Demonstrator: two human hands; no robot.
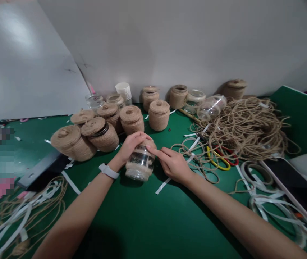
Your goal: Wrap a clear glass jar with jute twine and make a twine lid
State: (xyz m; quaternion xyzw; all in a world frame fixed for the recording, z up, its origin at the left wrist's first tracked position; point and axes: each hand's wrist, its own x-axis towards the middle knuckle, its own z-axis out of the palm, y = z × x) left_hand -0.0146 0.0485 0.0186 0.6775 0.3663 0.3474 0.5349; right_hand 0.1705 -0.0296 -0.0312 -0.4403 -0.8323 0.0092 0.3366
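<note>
A clear glass jar [140, 163] with bands of twine around it is tilted over the green table, its glass base toward me. My left hand [134, 145], with a pale band on the wrist, wraps over the twine-covered end and holds it. From the right, my right hand [173, 163] lays its index finger on the jar near that same end. Its other fingers are curled under, and whatever they may hold is hidden. Just behind stand twine-wrapped jars with lids, the nearest being one lidded jar [132, 120] and another [159, 115].
A large heap of loose twine [250, 126] fills the right back. Yellow-handled scissors [218, 158], tape rolls [257, 176] and a phone [296, 190] lie on the right. Bare glass jars [211, 107] and paper cups [123, 90] stand by the wall. White strips and twine [32, 212] lie left.
</note>
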